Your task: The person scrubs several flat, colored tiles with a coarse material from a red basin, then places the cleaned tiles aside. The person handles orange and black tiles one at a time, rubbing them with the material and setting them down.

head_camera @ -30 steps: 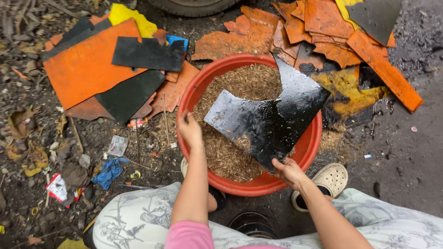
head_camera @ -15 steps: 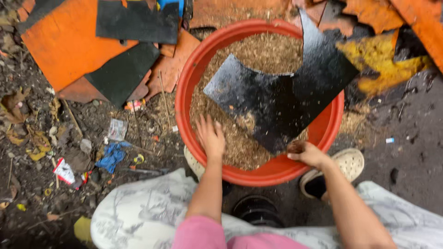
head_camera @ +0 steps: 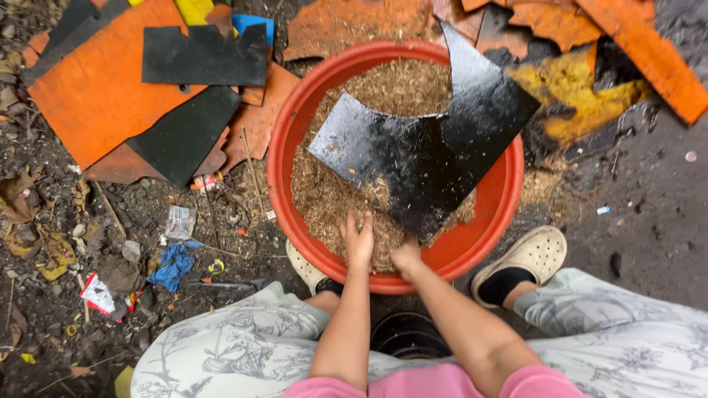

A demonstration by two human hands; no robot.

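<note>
Both hands now together at near rim — L hand (head_camera: 359, 239) flat, open, R hand (head_camera: 406, 256) state unclear — on dry brown sawdust (head_camera: 332, 195).

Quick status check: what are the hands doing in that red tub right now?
Left hand flat on sawdust; right hand fingers hidden. Red basin about half full. Black sheet lies across it.

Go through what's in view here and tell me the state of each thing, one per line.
Red tub: upright, partly filled with sawdust.
Sawdust: loose, heaped in the tub.
Black sheet: jagged, lying tilted across the sawdust.
Left hand: flat on the sawdust.
Right hand: pressed into the sawdust beside the sheet's edge.
</note>
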